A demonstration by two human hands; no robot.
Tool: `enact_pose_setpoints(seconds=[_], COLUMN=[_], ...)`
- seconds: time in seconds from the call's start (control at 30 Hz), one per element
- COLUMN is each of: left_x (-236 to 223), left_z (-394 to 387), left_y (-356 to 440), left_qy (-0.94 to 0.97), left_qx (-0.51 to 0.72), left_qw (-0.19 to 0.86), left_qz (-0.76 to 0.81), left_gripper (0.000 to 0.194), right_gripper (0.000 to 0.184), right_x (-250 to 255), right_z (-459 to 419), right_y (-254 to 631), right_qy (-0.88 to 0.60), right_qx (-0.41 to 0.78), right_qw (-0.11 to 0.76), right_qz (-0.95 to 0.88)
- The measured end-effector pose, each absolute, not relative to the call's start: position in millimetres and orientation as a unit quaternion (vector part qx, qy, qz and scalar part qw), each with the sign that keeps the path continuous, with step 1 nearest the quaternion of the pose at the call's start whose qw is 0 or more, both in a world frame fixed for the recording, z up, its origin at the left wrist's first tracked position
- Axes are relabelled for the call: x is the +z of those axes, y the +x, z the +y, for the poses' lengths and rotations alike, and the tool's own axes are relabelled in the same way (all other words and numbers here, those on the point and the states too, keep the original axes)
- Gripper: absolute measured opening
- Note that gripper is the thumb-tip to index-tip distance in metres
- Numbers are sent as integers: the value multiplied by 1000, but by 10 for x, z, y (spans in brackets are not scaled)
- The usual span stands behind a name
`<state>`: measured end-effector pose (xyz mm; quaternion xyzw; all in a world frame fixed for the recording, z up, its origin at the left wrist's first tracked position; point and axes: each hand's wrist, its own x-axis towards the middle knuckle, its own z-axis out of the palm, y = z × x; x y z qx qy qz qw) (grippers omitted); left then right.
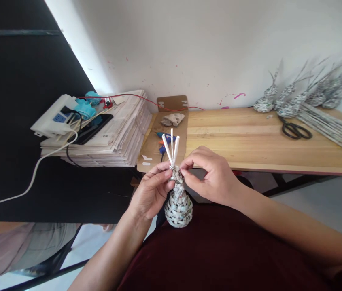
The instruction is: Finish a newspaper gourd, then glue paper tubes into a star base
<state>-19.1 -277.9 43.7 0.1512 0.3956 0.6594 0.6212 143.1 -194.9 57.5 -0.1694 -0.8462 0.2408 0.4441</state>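
A: Where to find the woven bottle (pixel 179 212)?
B: Look nearer than the paper stack (pixel 122 129) and to its right, just in front of the dark red shirt (pixel 219 250). See a rounded base, a narrow neck and three pale sticks (pixel 175 149) pointing up from the top.
A: And in the left hand (pixel 154 190)?
B: Grip closed around the neck of the woven bottle, thumb and fingers on its side.
A: In the right hand (pixel 211 173)?
B: Grip pinched nearly shut at the neck's edge, thumb and forefinger together, just under the sticks.
A: What about right of the paper stack?
B: Beside it, cardboard (pixel 149 155) with a crumpled cloth (pixel 173 119) and a blue tool (pixel 167 137), partly hidden behind the sticks. Farther right on the wooden surface (pixel 234 137), black scissors (pixel 296 130), long paper rods (pixel 334 129) and, toward the wall, more woven bottles (pixel 263 105).
A: And on top of the paper stack?
B: See a black phone (pixel 93 129), a white power strip (pixel 58 117) with plugged-in cords, and some light blue material (pixel 86 109).
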Motion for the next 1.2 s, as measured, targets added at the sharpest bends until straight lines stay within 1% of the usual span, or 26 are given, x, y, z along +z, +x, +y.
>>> enact_pose_setpoints(seconds=[0.07, 0.17, 0.27, 0.53, 0.7, 0.87, 1.03, 1.2], left_x=[441, 450, 447, 407, 378, 336, 271, 208], left_z=[-2766, -2753, -2750, -2746, -2754, -2758, -2731, -2693], left_y=[-170, -139, -112, -72, -46, -17, 15, 35], left_qy=[149, 150, 158, 182, 200, 250, 278, 313], left_qx=[663, 674, 681, 682, 692, 702, 703, 698], left_qw=[612, 593, 576, 561, 536, 500, 481, 446], left_qz=[404, 415, 424, 433, 440, 441, 444, 464], left_gripper=[25, 26, 28, 28, 26, 25, 31, 34], right_gripper=[11, 11, 12, 13, 11, 10, 13, 15], right_x=[567, 572, 603, 678, 653, 575, 483, 454], right_z=[-1915, -1851, -1795, -1787, -1837, -1885, -1931, -1956], right_y=[1438, 1454, 1474, 1502, 1479, 1434, 1414, 1442], right_qy=[-146, -109, -82, -77, -101, -121, -147, -174], right_qx=[193, 125, 90, 134, 141, 96, 44, 50], right_qw=[450, 437, 417, 404, 419, 422, 430, 403], right_qz=[-860, -884, -901, -902, -891, -893, -890, -897])
